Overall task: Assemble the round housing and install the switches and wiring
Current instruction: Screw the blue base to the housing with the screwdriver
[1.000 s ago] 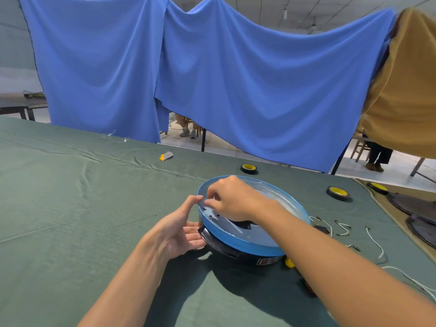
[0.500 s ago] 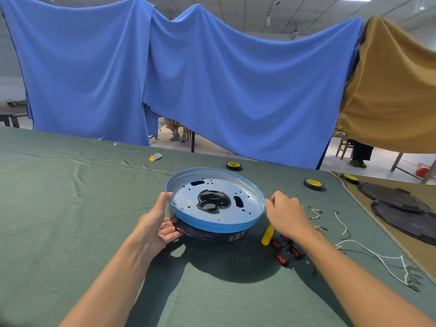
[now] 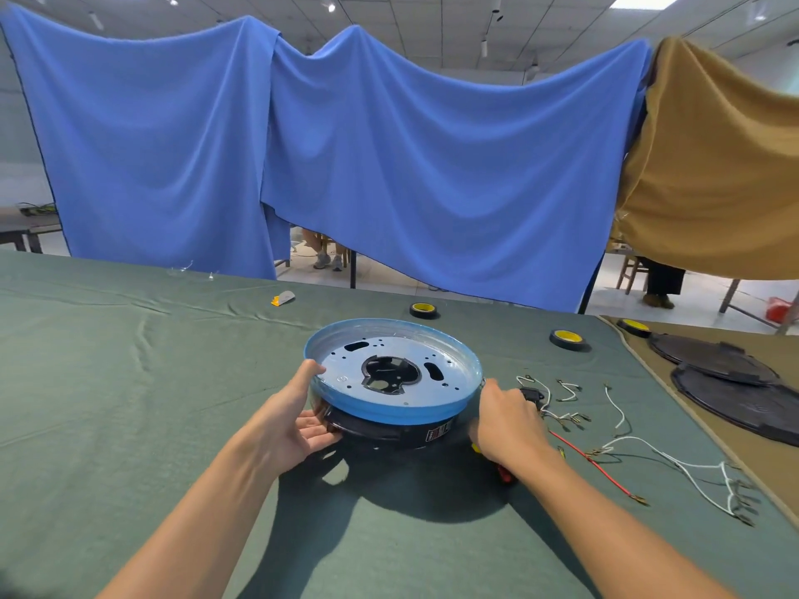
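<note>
Head: left hand [image 3: 289,419], right hand [image 3: 506,419], one round housing [image 3: 402,410]

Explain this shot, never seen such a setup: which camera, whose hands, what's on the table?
No robot here: a person's bare hands, filmed by one camera worn on the head, looking forward and down. The left hand grips the round housing, a blue-rimmed metal plate on a black base, thumb on the rim. The right hand is against its right side; its fingers are hidden. On the green cloth lie white wires, a red wire and tape rolls; black round covers sit further right.
</note>
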`<state>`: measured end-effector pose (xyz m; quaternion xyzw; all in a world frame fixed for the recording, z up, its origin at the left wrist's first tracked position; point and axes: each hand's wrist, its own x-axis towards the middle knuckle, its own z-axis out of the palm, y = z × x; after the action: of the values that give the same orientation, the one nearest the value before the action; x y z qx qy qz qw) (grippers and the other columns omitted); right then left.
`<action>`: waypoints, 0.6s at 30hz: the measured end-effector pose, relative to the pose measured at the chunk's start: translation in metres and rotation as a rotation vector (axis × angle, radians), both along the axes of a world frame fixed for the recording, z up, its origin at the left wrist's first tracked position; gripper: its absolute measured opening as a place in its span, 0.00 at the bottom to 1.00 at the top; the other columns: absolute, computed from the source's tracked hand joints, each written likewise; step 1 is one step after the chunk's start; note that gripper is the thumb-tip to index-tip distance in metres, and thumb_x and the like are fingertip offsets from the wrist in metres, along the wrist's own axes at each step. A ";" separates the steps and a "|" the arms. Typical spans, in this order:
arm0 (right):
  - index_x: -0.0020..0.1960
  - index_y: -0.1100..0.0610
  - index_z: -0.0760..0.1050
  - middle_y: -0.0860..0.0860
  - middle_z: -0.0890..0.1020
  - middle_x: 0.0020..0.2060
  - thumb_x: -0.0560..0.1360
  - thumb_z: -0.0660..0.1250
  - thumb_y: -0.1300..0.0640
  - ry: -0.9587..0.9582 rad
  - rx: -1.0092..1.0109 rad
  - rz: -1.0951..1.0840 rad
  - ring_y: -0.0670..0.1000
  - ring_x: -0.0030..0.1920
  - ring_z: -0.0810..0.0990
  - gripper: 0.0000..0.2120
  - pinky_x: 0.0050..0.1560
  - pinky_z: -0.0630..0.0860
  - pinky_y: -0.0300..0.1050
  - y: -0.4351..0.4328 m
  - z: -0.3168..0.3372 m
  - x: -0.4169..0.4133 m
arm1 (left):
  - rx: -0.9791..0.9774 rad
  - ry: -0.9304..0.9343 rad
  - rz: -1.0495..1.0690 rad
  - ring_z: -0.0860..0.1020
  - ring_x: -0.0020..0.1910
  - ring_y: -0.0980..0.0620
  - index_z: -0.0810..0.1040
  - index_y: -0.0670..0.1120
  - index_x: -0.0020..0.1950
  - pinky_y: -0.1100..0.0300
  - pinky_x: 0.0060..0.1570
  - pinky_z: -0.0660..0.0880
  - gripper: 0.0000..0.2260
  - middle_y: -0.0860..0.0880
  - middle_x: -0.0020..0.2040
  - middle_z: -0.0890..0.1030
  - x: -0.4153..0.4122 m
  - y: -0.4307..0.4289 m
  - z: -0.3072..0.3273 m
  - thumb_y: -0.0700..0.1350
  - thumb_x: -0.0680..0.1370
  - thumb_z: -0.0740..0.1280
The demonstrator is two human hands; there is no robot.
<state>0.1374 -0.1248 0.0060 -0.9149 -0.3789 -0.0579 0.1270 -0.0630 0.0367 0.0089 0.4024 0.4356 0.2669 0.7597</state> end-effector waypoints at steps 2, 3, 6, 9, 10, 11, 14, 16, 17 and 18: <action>0.57 0.59 0.69 0.59 0.76 0.54 0.76 0.64 0.56 -0.020 0.001 0.012 0.63 0.56 0.76 0.12 0.43 0.68 0.49 -0.002 0.002 0.002 | -0.004 -0.003 -0.013 0.83 0.46 0.39 0.71 0.37 0.54 0.49 0.40 0.80 0.22 0.35 0.52 0.79 0.002 -0.002 -0.001 0.53 0.72 0.72; 0.56 0.59 0.70 0.59 0.76 0.54 0.76 0.64 0.55 -0.028 -0.018 0.019 0.63 0.56 0.76 0.12 0.43 0.68 0.49 -0.003 0.001 0.003 | -0.011 -0.010 -0.019 0.83 0.47 0.38 0.71 0.37 0.54 0.49 0.41 0.80 0.22 0.35 0.53 0.78 0.003 -0.002 -0.002 0.53 0.72 0.72; 0.58 0.58 0.71 0.58 0.77 0.55 0.76 0.63 0.46 -0.033 -0.072 0.012 0.63 0.57 0.77 0.17 0.44 0.68 0.49 -0.005 -0.005 0.004 | -0.052 -0.038 -0.054 0.83 0.50 0.38 0.69 0.36 0.58 0.47 0.45 0.80 0.27 0.33 0.55 0.77 0.001 0.000 -0.004 0.53 0.71 0.74; 0.59 0.59 0.71 0.58 0.78 0.56 0.75 0.63 0.48 -0.027 -0.071 -0.012 0.62 0.58 0.77 0.18 0.44 0.68 0.48 -0.003 -0.007 0.005 | -0.110 -0.065 -0.112 0.82 0.53 0.36 0.65 0.32 0.65 0.45 0.50 0.80 0.36 0.32 0.59 0.76 -0.004 0.004 -0.005 0.52 0.69 0.77; 0.59 0.59 0.71 0.58 0.77 0.56 0.75 0.64 0.49 -0.021 -0.072 -0.015 0.62 0.58 0.76 0.17 0.44 0.68 0.48 -0.001 -0.006 0.005 | -0.125 -0.072 -0.128 0.82 0.53 0.36 0.64 0.32 0.67 0.44 0.51 0.79 0.38 0.31 0.61 0.75 -0.005 0.006 -0.004 0.52 0.69 0.77; 0.59 0.58 0.71 0.58 0.77 0.56 0.75 0.65 0.49 -0.009 -0.073 -0.016 0.63 0.58 0.76 0.17 0.43 0.68 0.48 0.000 -0.004 0.005 | -0.136 -0.077 -0.143 0.81 0.54 0.36 0.63 0.31 0.68 0.44 0.52 0.79 0.40 0.31 0.62 0.75 -0.006 0.008 -0.004 0.52 0.68 0.77; 0.57 0.58 0.73 0.59 0.77 0.55 0.76 0.64 0.50 0.021 -0.060 -0.028 0.63 0.57 0.76 0.14 0.43 0.69 0.49 0.001 0.002 0.007 | -0.139 -0.060 -0.189 0.83 0.52 0.37 0.63 0.29 0.68 0.44 0.52 0.79 0.43 0.32 0.59 0.78 -0.007 0.013 -0.004 0.56 0.67 0.77; 0.55 0.58 0.74 0.59 0.78 0.54 0.76 0.61 0.53 0.009 -0.018 -0.047 0.64 0.56 0.76 0.11 0.44 0.69 0.49 -0.002 0.008 0.010 | -0.120 -0.038 -0.201 0.83 0.51 0.37 0.64 0.29 0.68 0.44 0.51 0.79 0.44 0.32 0.57 0.79 -0.006 0.016 -0.004 0.57 0.67 0.77; 0.53 0.57 0.74 0.60 0.79 0.53 0.76 0.59 0.54 0.004 0.021 -0.062 0.64 0.53 0.76 0.10 0.44 0.69 0.49 -0.003 0.012 0.012 | -0.108 -0.037 -0.195 0.83 0.50 0.37 0.64 0.29 0.67 0.44 0.50 0.80 0.43 0.32 0.56 0.79 -0.006 0.018 -0.005 0.56 0.67 0.77; 0.51 0.57 0.75 0.59 0.79 0.51 0.75 0.58 0.55 0.004 0.067 -0.078 0.63 0.49 0.75 0.10 0.44 0.69 0.49 -0.005 0.017 0.014 | -0.096 -0.041 -0.184 0.84 0.49 0.37 0.64 0.29 0.67 0.44 0.49 0.80 0.42 0.32 0.56 0.79 -0.005 0.019 -0.005 0.55 0.67 0.77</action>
<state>0.1516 -0.1294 0.0233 -0.9243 -0.3405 -0.0736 0.1559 -0.0677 0.0562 0.0035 0.3981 0.3934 0.1829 0.8082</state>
